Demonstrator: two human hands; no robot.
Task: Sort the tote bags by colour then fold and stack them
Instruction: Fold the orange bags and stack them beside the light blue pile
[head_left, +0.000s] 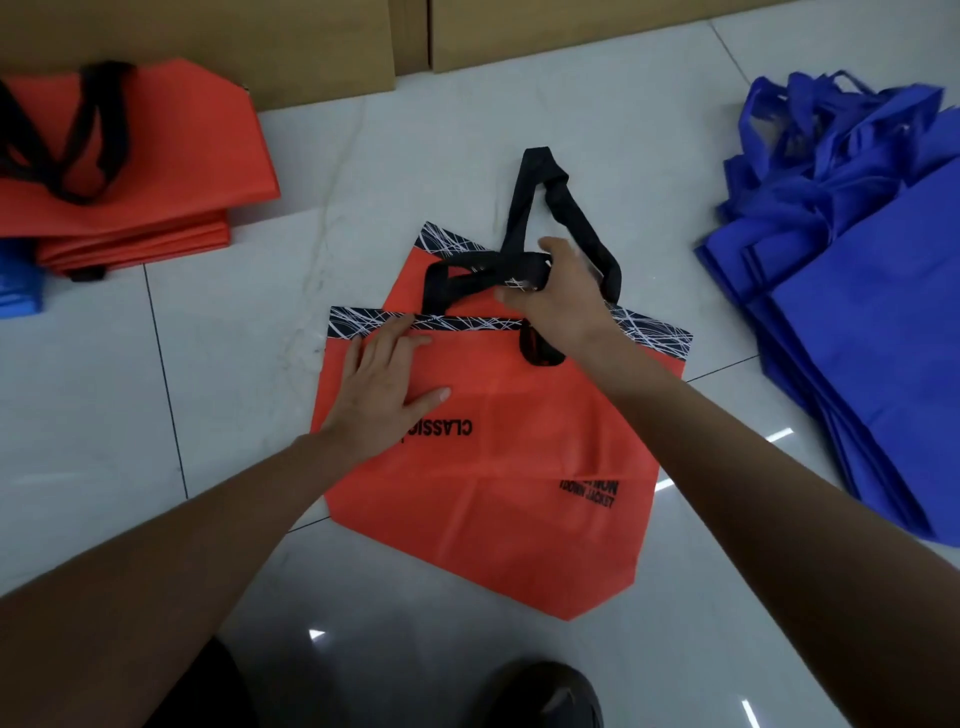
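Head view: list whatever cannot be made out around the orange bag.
Head view only.
Orange bag print: the left hand covers the end of "CLASSIC".
Orange stack: cut by left edge; count unclear.
Blue pile: blurred, cut by right edge.
Black handle: partly covered by the right hand gripping it.

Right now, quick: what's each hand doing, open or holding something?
Left hand: open, fingers flat on the orange bag.
Right hand: closed, gripping the bag's black handle.
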